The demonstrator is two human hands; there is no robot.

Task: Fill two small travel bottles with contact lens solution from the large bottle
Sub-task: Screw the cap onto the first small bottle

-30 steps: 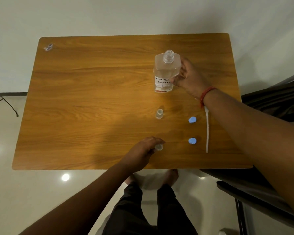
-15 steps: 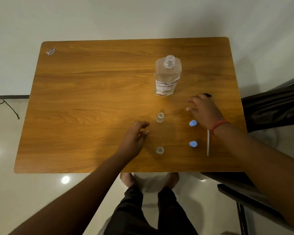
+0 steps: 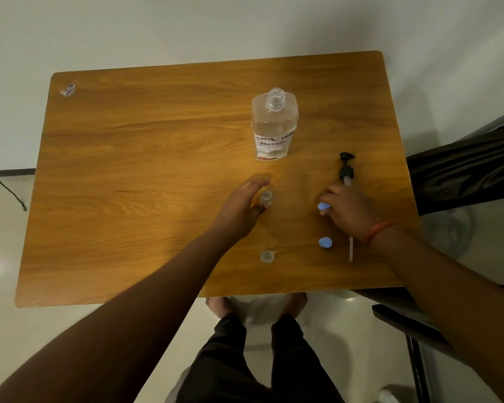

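The large clear bottle [image 3: 274, 126] with a handwritten label stands uncapped at the table's back centre. Two small clear travel bottles stand open: the far one [image 3: 266, 196] sits between the thumb and fingers of my left hand [image 3: 242, 207], which curls around it without clearly gripping. The near small bottle [image 3: 267, 256] stands alone by the front edge. My right hand [image 3: 346, 210] pinches a blue cap [image 3: 322, 206]. A second blue cap [image 3: 325, 242] lies closer to me.
A black pump head with a long white tube [image 3: 346, 170] lies on the wooden table [image 3: 128, 170], partly under my right hand. A small wrapper [image 3: 67, 89] rests at the back left corner. A dark chair [image 3: 463, 170] stands to the right.
My left hand left the near small bottle and moved forward to the far one. My right hand let go of the large bottle, came back and closed on the far blue cap.
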